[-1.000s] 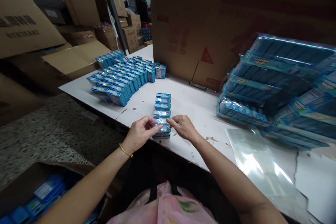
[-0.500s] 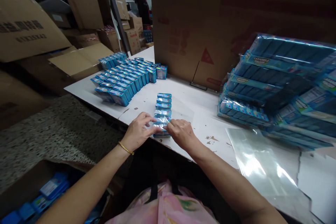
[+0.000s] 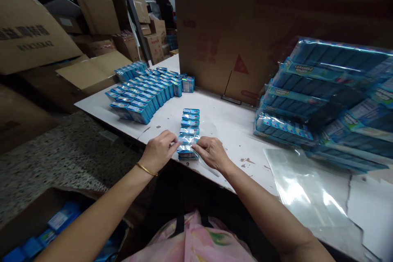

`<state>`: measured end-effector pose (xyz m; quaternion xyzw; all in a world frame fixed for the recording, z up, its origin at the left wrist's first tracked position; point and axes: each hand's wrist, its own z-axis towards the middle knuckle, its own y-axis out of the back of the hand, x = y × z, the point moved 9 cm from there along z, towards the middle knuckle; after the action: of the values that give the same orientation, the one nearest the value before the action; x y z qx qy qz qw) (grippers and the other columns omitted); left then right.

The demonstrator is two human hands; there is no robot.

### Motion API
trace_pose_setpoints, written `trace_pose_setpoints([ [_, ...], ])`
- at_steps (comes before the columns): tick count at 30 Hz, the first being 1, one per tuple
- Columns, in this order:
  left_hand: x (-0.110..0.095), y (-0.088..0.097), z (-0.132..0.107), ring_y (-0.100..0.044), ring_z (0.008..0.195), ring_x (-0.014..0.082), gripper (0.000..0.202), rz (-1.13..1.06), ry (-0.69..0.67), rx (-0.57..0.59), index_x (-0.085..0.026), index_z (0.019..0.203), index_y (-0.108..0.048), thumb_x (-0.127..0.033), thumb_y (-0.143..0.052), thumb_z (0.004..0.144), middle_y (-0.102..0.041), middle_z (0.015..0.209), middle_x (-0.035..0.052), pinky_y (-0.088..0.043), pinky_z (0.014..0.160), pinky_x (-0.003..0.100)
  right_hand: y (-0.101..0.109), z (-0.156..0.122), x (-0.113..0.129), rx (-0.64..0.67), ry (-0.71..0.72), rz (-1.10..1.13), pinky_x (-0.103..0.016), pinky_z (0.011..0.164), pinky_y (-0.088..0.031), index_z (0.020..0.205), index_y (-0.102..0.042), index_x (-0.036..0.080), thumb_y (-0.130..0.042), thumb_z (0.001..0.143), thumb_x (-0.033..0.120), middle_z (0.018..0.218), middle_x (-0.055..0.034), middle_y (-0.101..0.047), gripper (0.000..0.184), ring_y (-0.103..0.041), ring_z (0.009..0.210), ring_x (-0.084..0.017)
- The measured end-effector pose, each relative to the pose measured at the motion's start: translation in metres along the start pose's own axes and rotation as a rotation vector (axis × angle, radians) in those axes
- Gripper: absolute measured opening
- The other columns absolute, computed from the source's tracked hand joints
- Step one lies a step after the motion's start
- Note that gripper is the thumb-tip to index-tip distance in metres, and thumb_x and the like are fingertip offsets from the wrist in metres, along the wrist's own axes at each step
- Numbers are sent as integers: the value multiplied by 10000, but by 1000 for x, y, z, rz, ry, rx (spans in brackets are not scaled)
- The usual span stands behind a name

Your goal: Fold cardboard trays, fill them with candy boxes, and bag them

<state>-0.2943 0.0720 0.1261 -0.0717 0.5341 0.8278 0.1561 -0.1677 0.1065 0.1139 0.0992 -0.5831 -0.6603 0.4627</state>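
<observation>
A short row of small blue boxes (image 3: pixel 190 123) runs away from the table's front edge. Clear plastic film (image 3: pixel 211 125) glints over the nearer boxes and spreads out to their right. At the row's left side, my left hand (image 3: pixel 159 151) is closed, thumb and fingertips pinching at the film's edge. My right hand (image 3: pixel 211 152) is closed too, its fingertips pinching film over the near boxes from the right. The fingertips of both hands are close together, and the exact edge of film in each is hard to make out.
Many blue boxes (image 3: pixel 147 92) stand in rows at the table's (image 3: pixel 215 106) left. Wrapped blue packs (image 3: pixel 291 98) are stacked at right, near flat clear plastic sheets (image 3: pixel 301 184). A large carton (image 3: pixel 215 28) rises behind. An open carton (image 3: pixel 37 196) of blue packs sits below left.
My right hand has turned and opened its grip slightly, fingertips shifting a little left over the near boxes. My left fingers have drawn back to the row's left edge.
</observation>
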Motion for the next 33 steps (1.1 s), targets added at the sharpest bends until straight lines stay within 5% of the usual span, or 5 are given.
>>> trace_pose_setpoints([
  [10,5,21,-4,-528,607,114,83,-230,205,-306,-186,748,-493,-264,-492,776,-527,670,0,-399,627,228,-9,-29,-72,86,-369,-358,-260,591,-372,959,-597,236,-417,839,360,814,-60,-630,249,-584,717,-177],
  [18,113,-72,44,-604,541,109,474,-1088,986,-171,-121,1188,-370,-221,-538,757,-621,803,69,-397,432,177,9,64,-122,-299,-516,144,-248,657,-427,1167,-517,208,-408,817,231,798,-25,-648,367,-570,625,-117],
  [23,91,13,121,-615,846,126,438,-1448,556,-451,-232,1175,-400,-211,-561,767,-563,1120,45,-468,495,159,72,116,-100,-689,-318,548,-209,600,-451,1309,-326,251,-379,837,291,967,-18,-620,477,-525,581,-68],
  [26,89,33,140,-596,904,121,350,-1513,352,-540,-231,1083,-481,-202,-590,752,-590,1069,15,-486,547,136,67,138,-110,-741,-313,820,-166,471,-424,1311,-297,249,-413,815,312,989,-19,-619,513,-495,514,-46],
  [33,184,-128,142,-620,761,77,112,-1268,801,-381,-136,840,-507,-241,-470,825,-625,796,55,-496,742,210,-75,175,-198,-520,-749,1144,-147,390,-396,823,-517,122,-486,729,211,682,-31,-631,133,-518,428,-51],
])
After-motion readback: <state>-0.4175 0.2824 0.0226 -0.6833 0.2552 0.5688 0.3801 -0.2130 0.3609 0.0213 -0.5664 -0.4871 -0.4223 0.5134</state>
